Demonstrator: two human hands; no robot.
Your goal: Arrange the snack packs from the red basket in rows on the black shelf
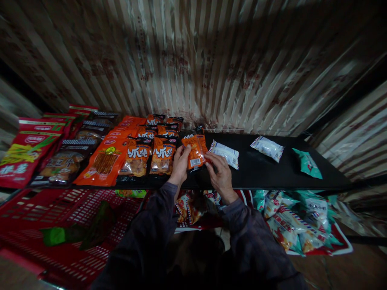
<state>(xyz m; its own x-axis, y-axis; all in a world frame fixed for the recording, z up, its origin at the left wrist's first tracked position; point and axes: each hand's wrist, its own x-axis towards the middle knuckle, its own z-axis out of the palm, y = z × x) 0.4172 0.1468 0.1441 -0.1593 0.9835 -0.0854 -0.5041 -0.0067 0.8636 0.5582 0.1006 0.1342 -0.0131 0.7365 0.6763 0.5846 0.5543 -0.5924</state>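
An orange snack packet (194, 151) with a white barcode label stands at the middle of the black shelf (272, 175). Its left edge is pinched by my left hand (180, 164). At the packet's lower right edge, the fingertips of my right hand (221, 174) close on it. Just left of my left hand is an orange-and-black snack bag (162, 155), beside a matching bag (137, 156), with more of the same kind behind. A white packet (224, 153) lies right behind my right hand.
Orange stick-snack bags (104, 157), dark bags (65, 161) and red bags (28, 149) fill the shelf's left. Another white packet (267, 148) and a teal packet (307, 163) lie right. Below are a red basket (121, 201) and a container of snack packets (298, 225). A striped sheet (193, 60) hangs behind.
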